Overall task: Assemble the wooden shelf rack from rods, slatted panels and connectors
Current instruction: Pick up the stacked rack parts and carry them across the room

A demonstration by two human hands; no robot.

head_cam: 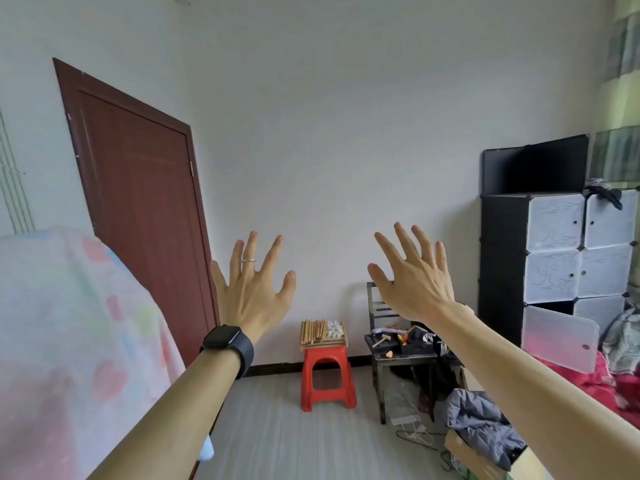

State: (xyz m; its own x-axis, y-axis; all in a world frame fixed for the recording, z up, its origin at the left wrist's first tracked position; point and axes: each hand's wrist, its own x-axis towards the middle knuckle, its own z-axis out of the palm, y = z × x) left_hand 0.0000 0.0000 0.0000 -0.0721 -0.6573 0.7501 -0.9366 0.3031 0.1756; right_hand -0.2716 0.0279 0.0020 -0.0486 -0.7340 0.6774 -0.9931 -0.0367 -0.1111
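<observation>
left hand [254, 292]: raised, fingers spread, holding nothing | right hand [414, 282]: raised, fingers spread, holding nothing | bundle of pale wooden rods [313, 330] and heap of small white connectors [335, 329]: on stacked wooden slatted panels [323, 345] atop red plastic stool [327, 372], well apart from both hands, 5 o'clock of left, 7 o'clock of right

White walls [346, 133], brown door [138, 202], grey plank floor [277, 427].
</observation>
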